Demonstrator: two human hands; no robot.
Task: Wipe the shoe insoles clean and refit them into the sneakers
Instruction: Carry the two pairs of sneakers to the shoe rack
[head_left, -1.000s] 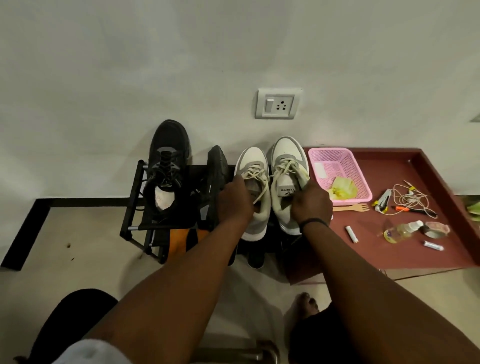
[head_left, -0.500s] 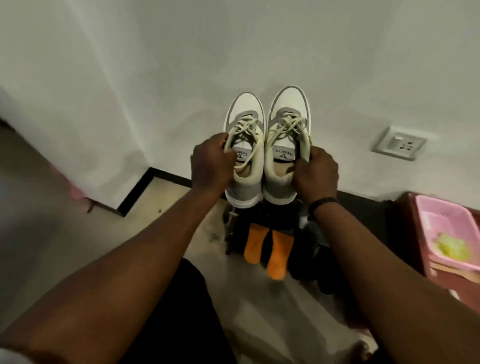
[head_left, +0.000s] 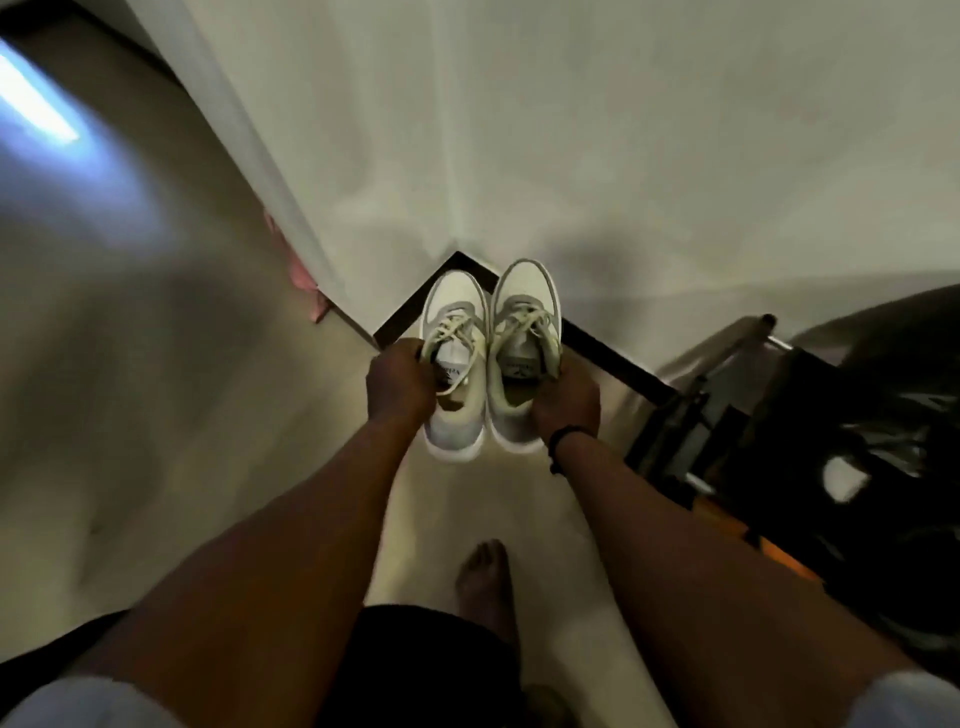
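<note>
Both sneakers (head_left: 488, 358) have left the rack (head_left: 727, 415), now mid-frame; left hand (head_left: 400, 387) and right hand (head_left: 566, 402) each grip one, insoles not yet out.

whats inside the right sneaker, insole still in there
Inside the right sneaker, held by the right hand, only the tongue with its label and a tan lining show. The footbed is hidden beneath the tongue and laces, so an insole cannot be confirmed.
</note>
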